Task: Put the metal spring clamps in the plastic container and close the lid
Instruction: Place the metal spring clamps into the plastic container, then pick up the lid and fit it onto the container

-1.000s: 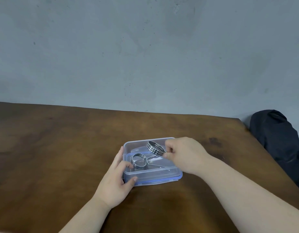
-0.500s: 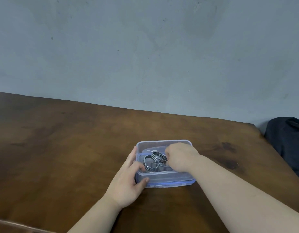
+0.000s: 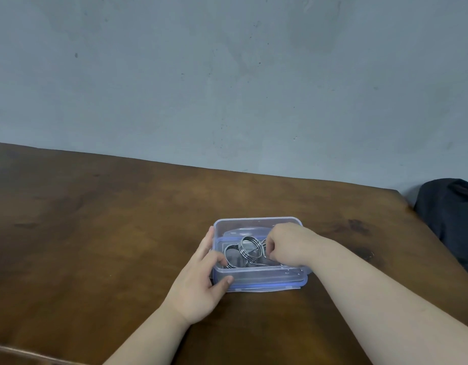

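Lowered deeper since earlier: coiled spring clamp [image 3: 250,247], pinched by right hand [image 3: 290,246] inside container [image 3: 256,279]; left hand [image 3: 201,280] clasping wall, steadying.

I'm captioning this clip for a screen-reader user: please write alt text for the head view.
A right hand lowers a metal spring clamp into a clear plastic container on a brown wooden table, while the left hand steadies the container's left side. Another clamp already lies inside; a dark bag sits at far right.
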`<state>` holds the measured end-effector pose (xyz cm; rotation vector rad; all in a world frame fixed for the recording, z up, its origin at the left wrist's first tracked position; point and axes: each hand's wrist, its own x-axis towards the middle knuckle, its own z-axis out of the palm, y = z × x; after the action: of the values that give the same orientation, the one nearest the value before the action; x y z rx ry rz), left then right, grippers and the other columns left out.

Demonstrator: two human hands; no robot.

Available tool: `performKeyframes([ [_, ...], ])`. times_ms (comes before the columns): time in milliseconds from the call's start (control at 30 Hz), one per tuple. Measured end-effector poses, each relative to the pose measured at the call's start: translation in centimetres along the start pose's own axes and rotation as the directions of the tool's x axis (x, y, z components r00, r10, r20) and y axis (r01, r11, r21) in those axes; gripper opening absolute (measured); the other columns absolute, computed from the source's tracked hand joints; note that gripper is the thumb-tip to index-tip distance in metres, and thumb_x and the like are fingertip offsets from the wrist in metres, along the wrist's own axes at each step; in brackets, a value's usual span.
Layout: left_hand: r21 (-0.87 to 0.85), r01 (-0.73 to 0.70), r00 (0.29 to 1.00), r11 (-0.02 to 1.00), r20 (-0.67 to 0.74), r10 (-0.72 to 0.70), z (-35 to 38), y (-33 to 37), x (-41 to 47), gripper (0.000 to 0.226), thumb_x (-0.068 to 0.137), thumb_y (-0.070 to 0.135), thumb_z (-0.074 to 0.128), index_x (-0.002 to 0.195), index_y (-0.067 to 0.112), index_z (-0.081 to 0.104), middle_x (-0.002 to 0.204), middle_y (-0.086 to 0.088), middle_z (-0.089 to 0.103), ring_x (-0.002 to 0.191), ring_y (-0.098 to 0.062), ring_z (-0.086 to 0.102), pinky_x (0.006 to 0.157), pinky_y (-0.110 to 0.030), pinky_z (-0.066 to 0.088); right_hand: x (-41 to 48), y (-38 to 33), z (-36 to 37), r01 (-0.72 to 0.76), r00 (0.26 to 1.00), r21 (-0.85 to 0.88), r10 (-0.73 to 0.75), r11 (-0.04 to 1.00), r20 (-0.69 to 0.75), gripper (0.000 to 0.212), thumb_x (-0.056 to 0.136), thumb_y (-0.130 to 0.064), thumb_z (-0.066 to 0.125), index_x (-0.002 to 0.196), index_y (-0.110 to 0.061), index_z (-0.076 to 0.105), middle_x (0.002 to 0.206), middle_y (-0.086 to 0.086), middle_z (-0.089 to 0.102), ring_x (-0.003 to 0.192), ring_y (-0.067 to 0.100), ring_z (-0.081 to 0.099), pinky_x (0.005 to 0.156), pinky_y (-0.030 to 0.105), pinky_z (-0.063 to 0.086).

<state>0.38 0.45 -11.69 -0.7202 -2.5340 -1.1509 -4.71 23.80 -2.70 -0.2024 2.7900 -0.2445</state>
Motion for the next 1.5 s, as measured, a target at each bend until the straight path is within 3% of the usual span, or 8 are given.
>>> performKeyframes([
  [467,-0.02,0.073,0.997,0.997,0.02,-0.073,-0.1,0.5,-0.2,0.026,0.087,0.027,0.07,0.098,0.037,0.049,0.163,0.025,0.0,0.144,0.013,0.011,0.087,-0.017,0.044,-0.5,-0.2,-0.1,0.04,0.997,-0.008,-0.04,0.999,-0.06,0.015,0.081,-0.017,0.061,0.072,-0.014,0.071,0.06,-0.003,0.056,0.055,0.015,0.045,0.052,0.026,0.041],
  [600,-0.139,0.16,0.987,0.977,0.024,-0.158,0.0,0.5,-0.1,0.069,0.085,0.027,0.076,0.126,0.058,0.03,0.158,0.024,0.022,0.144,0.005,0.025,0.11,-0.021,0.034,-2.3,0.9,0.5,0.157,0.961,0.04,-0.143,0.987,-0.237,0.034,0.093,-0.042,0.054,0.072,-0.017,0.063,0.069,0.002,0.066,0.057,0.015,0.051,0.056,0.033,0.047],
  [700,-0.206,0.268,0.963,0.941,0.061,-0.262,0.0,0.7,0.0,0.085,0.082,0.027,0.079,0.138,0.053,0.02,0.136,0.034,0.051,0.124,0.007,0.051,0.099,-0.021,0.045,-4.4,1.7,1.5,0.316,0.916,-0.028,-0.313,0.948,-0.249,0.039,0.085,-0.06,0.06,0.075,-0.022,0.063,0.075,-0.008,0.06,0.072,0.01,0.052,0.066,0.033,0.048],
  [833,-0.217,0.32,0.947,0.922,0.095,-0.307,0.1,0.9,0.4,0.092,0.079,0.015,0.082,0.141,0.049,0.022,0.125,0.044,0.052,0.12,0.015,0.05,0.088,-0.003,0.04,-4.9,2.3,2.9,0.388,0.865,-0.263,-0.448,0.883,-0.228,0.032,0.094,-0.045,0.059,0.075,-0.02,0.055,0.078,-0.008,0.048,0.078,0.015,0.043,0.07,0.031,0.033],
  [1100,-0.124,0.369,0.918,0.921,0.205,-0.34,0.2,0.4,0.6,0.125,0.07,0.026,0.089,0.153,0.04,-0.003,0.143,0.043,0.03,0.133,0.01,0.04,0.112,-0.028,0.038,-5.8,2.9,0.9,0.341,0.854,-0.263,-0.414,0.903,-0.314,0.027,0.099,-0.04,0.054,0.081,-0.021,0.058,0.081,-0.009,0.048,0.078,0.014,0.045,0.068,0.03,0.032],
  [1233,0.013,0.188,0.949,0.982,0.256,-0.185,0.0,0.2,0.1,0.089,0.07,0.031,0.086,0.137,0.057,0.034,0.136,0.036,0.043,0.128,0.014,0.041,0.109,-0.016,0.034,-5.8,4.2,-1.0,0.311,0.857,-0.23,-0.377,0.922,-0.351,0.032,0.098,-0.04,0.057,0.072,-0.021,0.052,0.077,-0.008,0.05,0.077,0.017,0.05,0.068,0.035,0.043],
  [1333,0.112,-0.031,0.958,0.993,0.288,-0.002,0.0,-0.3,-0.1,0.034,0.077,0.036,0.08,0.108,0.043,0.07,0.119,0.037,0.051,0.118,0.009,0.048,0.101,-0.018,0.041,-5.5,5.0,-1.8,0.286,0.86,-0.22,-0.351,0.933,-0.37,0.035,0.098,-0.039,0.059,0.07,-0.018,0.051,0.073,-0.007,0.047,0.073,0.018,0.05,0.066,0.036,0.044],
  [1500,0.24,-0.328,0.918,0.914,0.31,0.248,0.3,0.1,0.3,0.011,0.09,0.026,0.065,0.096,0.034,0.068,0.102,0.02,0.062,0.103,-0.004,0.053,0.092,-0.023,0.047,-4.7,5.8,-2.1,0.279,0.855,-0.225,-0.348,0.934,-0.385,0.037,0.098,-0.038,0.059,0.069,-0.017,0.049,0.073,-0.006,0.048,0.073,0.019,0.05,0.06,0.034,0.035],
])
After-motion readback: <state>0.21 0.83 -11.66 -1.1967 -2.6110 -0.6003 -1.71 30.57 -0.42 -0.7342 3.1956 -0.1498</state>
